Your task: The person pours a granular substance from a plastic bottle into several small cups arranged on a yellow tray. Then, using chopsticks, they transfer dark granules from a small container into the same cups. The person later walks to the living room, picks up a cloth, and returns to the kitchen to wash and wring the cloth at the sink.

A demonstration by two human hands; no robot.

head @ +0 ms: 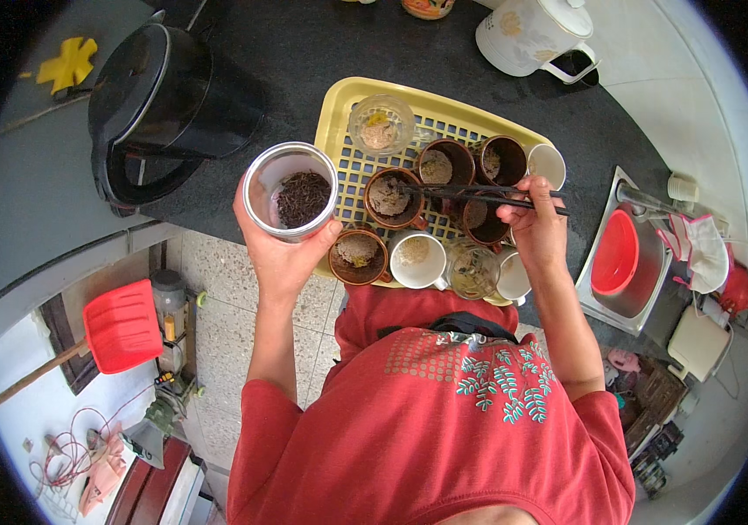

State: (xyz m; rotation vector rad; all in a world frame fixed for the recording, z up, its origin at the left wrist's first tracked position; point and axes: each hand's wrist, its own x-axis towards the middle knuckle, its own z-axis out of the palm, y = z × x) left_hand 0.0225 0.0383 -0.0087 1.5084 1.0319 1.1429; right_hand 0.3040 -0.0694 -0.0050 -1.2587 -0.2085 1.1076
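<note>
My left hand (280,259) grips a round canister (250,197) with a silvery rim; dark dried leaves like loose tea (304,199) lie inside. A pair of black chopsticks (459,191) is in my right hand (534,220), their tips at the mouth of a brown mug (376,213) that holds pale, crumbly material. Beneath the hands, a yellow perforated tray (338,105) carries several brown mugs, white cups (418,277) and clear glasses (381,147). Most of these show pale bits at the bottom. Whether the chopsticks pinch anything cannot be made out.
A large black lidded jug (170,98) stands on the dark counter (295,46) at left. A white floral pitcher (525,39) is at the back right. The steel sink (643,289) at right holds a red basin (615,252). A red shovel (124,328) is lower left.
</note>
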